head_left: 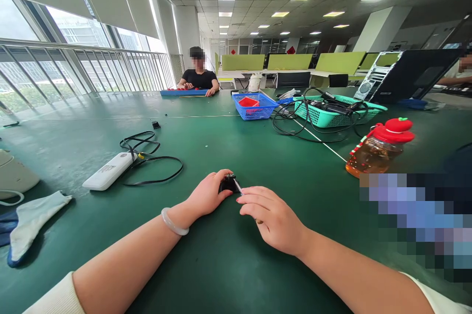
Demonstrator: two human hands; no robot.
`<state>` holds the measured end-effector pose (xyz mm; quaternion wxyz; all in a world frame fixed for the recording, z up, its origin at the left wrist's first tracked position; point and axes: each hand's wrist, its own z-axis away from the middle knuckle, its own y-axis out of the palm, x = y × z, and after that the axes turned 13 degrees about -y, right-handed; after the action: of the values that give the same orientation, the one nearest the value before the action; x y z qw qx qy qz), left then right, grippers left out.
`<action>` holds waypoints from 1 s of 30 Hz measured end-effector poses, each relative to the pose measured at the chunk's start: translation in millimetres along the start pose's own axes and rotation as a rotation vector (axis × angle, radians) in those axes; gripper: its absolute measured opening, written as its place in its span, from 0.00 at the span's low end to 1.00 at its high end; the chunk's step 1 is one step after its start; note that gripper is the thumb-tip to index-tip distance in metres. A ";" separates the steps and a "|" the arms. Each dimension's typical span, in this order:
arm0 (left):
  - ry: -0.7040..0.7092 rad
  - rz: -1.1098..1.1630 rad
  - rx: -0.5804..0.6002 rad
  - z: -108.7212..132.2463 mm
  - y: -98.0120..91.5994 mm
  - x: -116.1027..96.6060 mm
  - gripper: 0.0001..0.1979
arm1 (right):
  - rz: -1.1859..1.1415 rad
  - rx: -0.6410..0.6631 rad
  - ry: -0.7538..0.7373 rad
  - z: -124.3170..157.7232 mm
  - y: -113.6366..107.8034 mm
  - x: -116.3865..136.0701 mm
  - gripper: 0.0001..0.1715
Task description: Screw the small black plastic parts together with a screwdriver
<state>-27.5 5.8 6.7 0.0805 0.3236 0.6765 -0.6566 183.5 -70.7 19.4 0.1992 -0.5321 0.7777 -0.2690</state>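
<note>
My left hand (207, 193) is closed on a small black part (229, 185), holding it against the green table (206, 270). The fingers cover much of this part, so its exact kind is hard to make out. In my right hand (275, 213) is a screwdriver (238, 185), pinched between thumb and fingers. Its thin metal shaft slants up and left, and the tip meets or nearly meets the top of the black part. Most of the handle is hidden in the palm.
Left lie a white power strip (110, 171) with a black cord and a glove (37, 223). A red-lidded bottle (379, 149) stands right. Farther back are a blue basket (254, 107), a green basket (324, 116) with cables, and a computer case (409, 75). Someone (199, 75) sits opposite.
</note>
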 end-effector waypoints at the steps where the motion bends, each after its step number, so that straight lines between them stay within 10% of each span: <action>1: 0.002 0.001 0.000 -0.1 0.2 0.1 0.22 | -0.011 -0.020 0.021 0.3 0.2 -1.0 0.21; 21: 0.008 -0.007 0.101 4.2 -7.2 -7.9 0.32 | -0.204 -0.327 0.859 7.5 2.9 -23.8 0.13; 30: 0.015 0.003 0.103 3.5 -4.8 -5.5 0.32 | -0.402 -0.340 0.813 6.6 4.9 -18.2 0.14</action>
<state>-27.0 1.0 13.2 0.0596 0.3333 0.6421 -0.6878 190.3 -53.6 11.6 -0.2664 -0.5485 0.7074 -0.3574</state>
